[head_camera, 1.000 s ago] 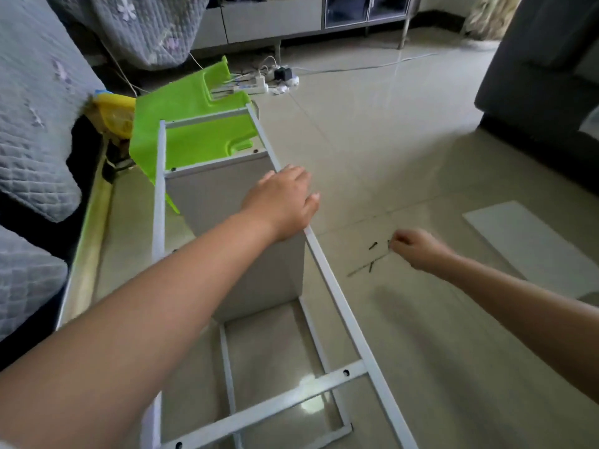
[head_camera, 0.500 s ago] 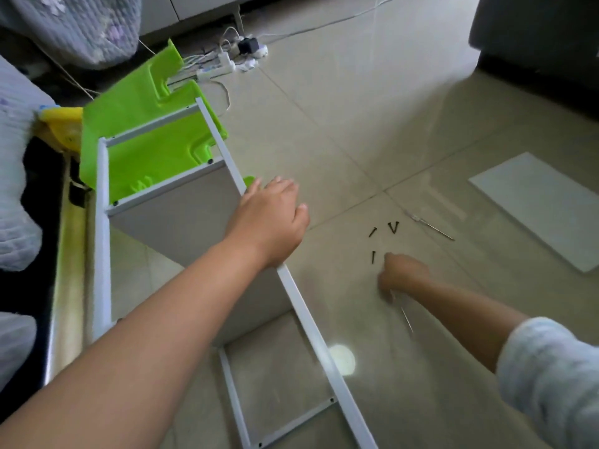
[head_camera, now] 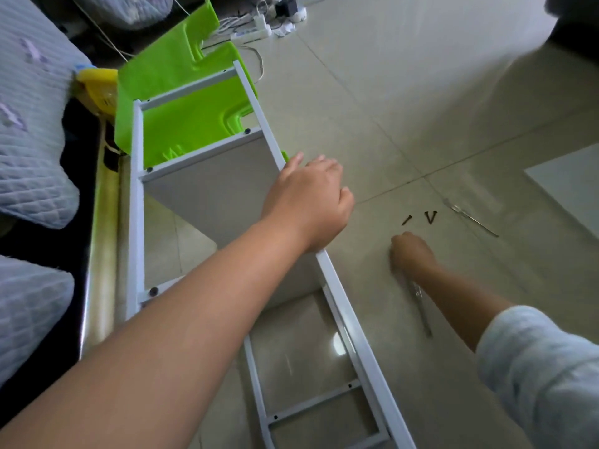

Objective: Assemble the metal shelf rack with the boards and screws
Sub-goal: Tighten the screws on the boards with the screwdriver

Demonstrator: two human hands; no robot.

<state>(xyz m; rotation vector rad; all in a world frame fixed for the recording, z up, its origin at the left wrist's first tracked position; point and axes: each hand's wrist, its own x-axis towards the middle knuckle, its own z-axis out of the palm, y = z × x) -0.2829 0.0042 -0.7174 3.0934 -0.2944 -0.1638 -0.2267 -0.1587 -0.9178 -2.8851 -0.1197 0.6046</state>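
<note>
Floor: we work on the tiled floor (head_camera: pixel 405 92); the whole job lies on it.
Rack: the white metal rack frame (head_camera: pixel 353 322) lies on its side along the floor, from the green plastic piece (head_camera: pixel 181 124) at the far end to the open rungs nearest us.
Board: one grey board (head_camera: pixel 220 196) sits inside the frame's upper bay; dark screw heads show at several joints on the rails.
Spare board: a pale board (head_camera: pixel 570 192) lies flat on the floor well to the right, not yet fitted.
Left hand: our left hand (head_camera: pixel 311 202) rests over the frame's right rail beside the fitted board, fingers curled over the rail edge, steadying it.
Right hand: our right hand (head_camera: pixel 410 254) is down on the floor, its grip closed round a slim metal tool (head_camera: pixel 423 309) whose shaft trails back toward us.
Screws: three dark screws (head_camera: pixel 429 217) lie loose on the floor just beyond the right hand; a second thin metal tool (head_camera: pixel 470 217) lies near them.
Progress: we judge it partly done, with one board in and the lower bays open.
Containers: we see none; the screws lie bare on the floor.
</note>
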